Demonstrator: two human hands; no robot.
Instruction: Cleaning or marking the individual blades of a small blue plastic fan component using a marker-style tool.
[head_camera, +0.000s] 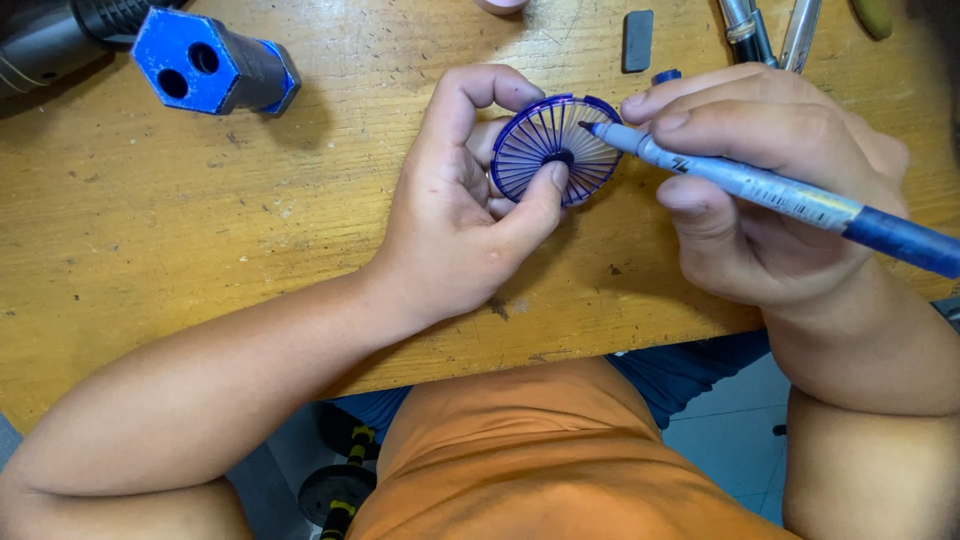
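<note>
Near the wooden table (200, 250)'s front edge, left hand (470, 220) pinched shut on a round blue spoked disc (553, 148), right hand (760, 180) closed around a blue marker (770, 190) touching it; beyond, bare wood, blue hexagonal block (215, 62).

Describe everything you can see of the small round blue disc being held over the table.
The blue disc is a small round grille, plastic-looking: thin spokes fan from a dark hub to a solid rim. The left hand holds it tilted above the wooden table, thumb on the hub. The blue marker in the right hand touches its rim.
</note>
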